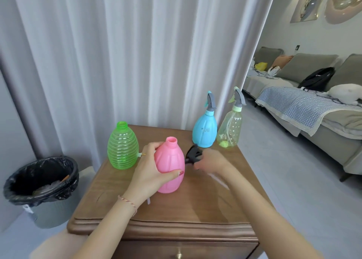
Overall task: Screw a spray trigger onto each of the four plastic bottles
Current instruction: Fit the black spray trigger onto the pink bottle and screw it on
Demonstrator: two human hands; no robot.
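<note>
A pink bottle (172, 161) with an open neck stands mid-table, and my left hand (151, 166) wraps around its left side. Just right of it, my right hand (210, 162) closes on a dark grey spray trigger (194, 154) lying low by the bottle; its clear tube (217, 179) trails toward me. A ribbed green bottle (122, 146) with an open neck stands at the left. At the back right, a blue bottle (204, 131) and a clear yellowish bottle (230, 129) each carry a trigger.
The bottles stand on a small wooden cabinet (166, 215) with a drawer at the front. A bin with a black liner (42, 182) sits on the floor to the left. White curtains hang behind, and a grey sofa (313, 102) is at the right.
</note>
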